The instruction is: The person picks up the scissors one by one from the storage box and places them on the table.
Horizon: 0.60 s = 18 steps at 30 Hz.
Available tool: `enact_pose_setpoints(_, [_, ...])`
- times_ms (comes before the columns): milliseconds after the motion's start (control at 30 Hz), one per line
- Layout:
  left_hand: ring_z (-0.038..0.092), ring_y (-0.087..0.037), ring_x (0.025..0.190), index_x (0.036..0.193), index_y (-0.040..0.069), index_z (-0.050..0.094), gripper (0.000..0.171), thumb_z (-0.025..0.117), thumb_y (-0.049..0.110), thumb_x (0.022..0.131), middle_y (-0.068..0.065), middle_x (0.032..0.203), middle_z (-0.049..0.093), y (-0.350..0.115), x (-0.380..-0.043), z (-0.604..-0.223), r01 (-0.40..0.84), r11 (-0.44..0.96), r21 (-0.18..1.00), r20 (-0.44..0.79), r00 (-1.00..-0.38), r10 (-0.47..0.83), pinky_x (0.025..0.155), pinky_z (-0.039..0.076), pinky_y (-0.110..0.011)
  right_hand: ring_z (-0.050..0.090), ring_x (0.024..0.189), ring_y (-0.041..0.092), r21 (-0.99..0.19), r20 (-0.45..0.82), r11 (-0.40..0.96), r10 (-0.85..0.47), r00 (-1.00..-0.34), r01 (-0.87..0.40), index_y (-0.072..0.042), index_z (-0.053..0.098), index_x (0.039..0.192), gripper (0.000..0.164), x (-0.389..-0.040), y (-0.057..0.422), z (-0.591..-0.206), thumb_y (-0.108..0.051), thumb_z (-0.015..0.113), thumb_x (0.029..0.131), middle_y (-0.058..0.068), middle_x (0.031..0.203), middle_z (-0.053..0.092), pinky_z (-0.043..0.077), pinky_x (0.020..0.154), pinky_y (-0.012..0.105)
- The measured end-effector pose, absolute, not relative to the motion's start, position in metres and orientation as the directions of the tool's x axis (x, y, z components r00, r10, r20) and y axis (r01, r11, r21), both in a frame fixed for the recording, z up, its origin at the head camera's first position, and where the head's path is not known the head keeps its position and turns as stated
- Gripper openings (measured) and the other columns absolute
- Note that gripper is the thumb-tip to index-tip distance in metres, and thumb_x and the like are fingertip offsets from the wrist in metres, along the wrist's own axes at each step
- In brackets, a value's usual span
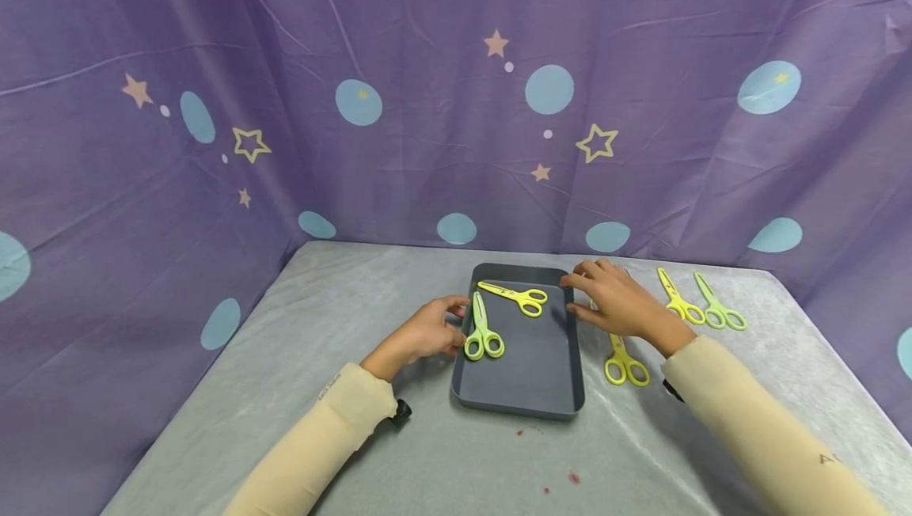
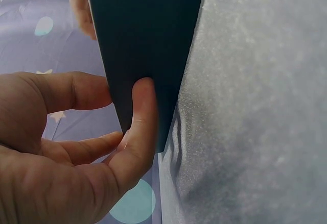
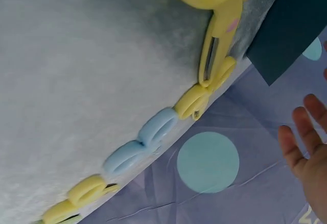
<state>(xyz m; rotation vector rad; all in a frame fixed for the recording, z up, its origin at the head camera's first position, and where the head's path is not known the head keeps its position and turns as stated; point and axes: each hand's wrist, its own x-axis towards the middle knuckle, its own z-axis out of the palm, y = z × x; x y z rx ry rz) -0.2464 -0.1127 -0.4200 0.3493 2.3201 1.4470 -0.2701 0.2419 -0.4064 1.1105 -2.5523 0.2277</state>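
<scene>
A dark grey rectangular tray point(image 1: 527, 377) lies on the cloth-covered table. Inside it are green scissors point(image 1: 480, 320) along the left wall and yellow scissors point(image 1: 506, 292) near the far end. My left hand point(image 1: 431, 330) pinches the left wall of the tray, its thumb point(image 2: 145, 106) flat on the outside and fingers at the rim. At the far right corner of the tray, my right hand point(image 1: 616, 298) hovers with fingers spread and nothing in them. Yellow scissors point(image 1: 618, 346) lie partly hidden under that hand. Blue scissors point(image 3: 158, 127) show in the right wrist view.
More yellow scissors point(image 1: 672, 290) and green scissors point(image 1: 708, 298) lie side by side at the back right of the table. A purple curtain point(image 1: 427, 168) with stars and dots hangs behind. Small red marks point(image 1: 573, 477) spot the tablecloth in front of the tray.
</scene>
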Motion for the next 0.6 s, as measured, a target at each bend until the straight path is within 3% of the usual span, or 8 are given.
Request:
enact_pose_setpoints(167, [0.067, -0.022, 0.074, 0.156, 0.001, 0.040, 0.074, 0.063, -0.010, 0.086, -0.020, 0.141, 0.049, -0.114, -0.247, -0.421, 0.014, 0.441, 0.897, -0.184, -0.896, 0.404, 0.068, 0.062, -0.037, 0.053, 0.094, 0.028, 0.010, 0.413, 0.616, -0.720, -0.558, -0.788, -0.012, 0.071, 0.121, 0.036, -0.282, 0.229, -0.405, -0.028, 0.079, 0.089, 0.010, 0.113, 0.064, 0.046, 0.077, 0.045])
enact_pose_setpoints(600, [0.068, -0.023, 0.075, 0.155, 0.001, 0.040, 0.074, 0.063, -0.010, 0.086, -0.020, 0.140, 0.049, -0.114, -0.246, -0.419, 0.017, 0.438, 0.899, -0.181, -0.895, 0.407, 0.069, 0.063, -0.038, 0.055, 0.100, 0.028, 0.007, 0.384, 0.550, -0.773, -0.505, -0.835, -0.011, 0.073, 0.121, 0.043, -0.299, 0.209, -0.404, -0.032, 0.078, 0.084, 0.007, 0.117, 0.065, 0.048, 0.083, 0.047])
